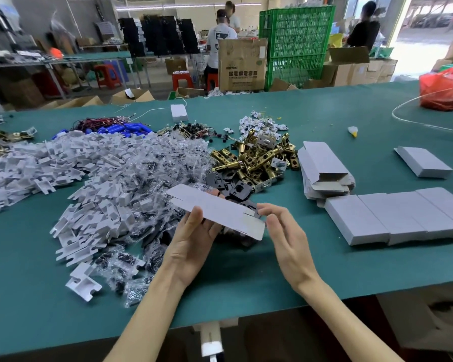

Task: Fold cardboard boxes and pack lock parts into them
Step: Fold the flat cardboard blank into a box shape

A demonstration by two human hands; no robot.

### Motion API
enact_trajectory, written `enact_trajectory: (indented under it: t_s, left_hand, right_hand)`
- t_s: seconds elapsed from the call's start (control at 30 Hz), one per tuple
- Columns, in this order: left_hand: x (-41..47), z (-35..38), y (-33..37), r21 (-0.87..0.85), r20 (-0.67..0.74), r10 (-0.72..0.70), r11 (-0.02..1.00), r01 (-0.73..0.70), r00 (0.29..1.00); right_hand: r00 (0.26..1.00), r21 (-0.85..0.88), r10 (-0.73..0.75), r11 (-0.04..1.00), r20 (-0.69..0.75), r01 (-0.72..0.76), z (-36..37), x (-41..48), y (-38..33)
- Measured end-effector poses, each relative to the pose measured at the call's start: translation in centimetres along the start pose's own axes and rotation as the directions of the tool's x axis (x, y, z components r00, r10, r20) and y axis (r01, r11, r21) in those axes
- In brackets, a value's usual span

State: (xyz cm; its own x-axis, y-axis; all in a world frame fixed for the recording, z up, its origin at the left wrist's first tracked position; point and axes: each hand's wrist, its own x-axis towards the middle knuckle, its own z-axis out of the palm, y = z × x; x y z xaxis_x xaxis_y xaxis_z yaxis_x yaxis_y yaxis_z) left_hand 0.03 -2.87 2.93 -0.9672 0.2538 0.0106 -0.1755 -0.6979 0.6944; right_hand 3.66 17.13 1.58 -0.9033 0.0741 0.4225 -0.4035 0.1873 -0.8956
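I hold a flat grey cardboard box blank (215,207) above the green table (285,270). My left hand (194,241) grips it from below, thumb on its near edge and fingers behind. My right hand (283,231) pinches a flap at the blank's right end. Brass latch parts (256,158) lie in a heap just beyond, with black plates (236,186) beside them. A stack of flat box blanks (324,171) sits to the right. A row of folded grey boxes (395,215) lies at the near right, and one more folded box (424,162) farther back.
A wide pile of white plastic inserts (71,165) and clear bags of small parts (152,178) covers the left half of the table. Blue cylinders with wires (123,128), a red plastic bag (442,92) and a small glue bottle (352,131) lie farther back. People work beyond the table.
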Motion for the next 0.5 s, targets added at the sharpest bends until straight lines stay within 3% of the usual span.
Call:
enact_trajectory:
  t_s: [0.2,0.5]
  left_hand:
    - [0.23,-0.69,0.11,-0.015,0.037,0.016,1.000,-0.015,0.999]
    - [-0.02,-0.98,0.15,0.048,0.001,0.000,0.999,0.000,1.000]
  right_hand:
    - [0.993,-0.160,-0.117,0.980,0.020,0.119,0.44,0.01,0.46]
    - [0.982,-0.265,-0.159,0.947,0.105,0.182,0.62,-0.34,0.50]
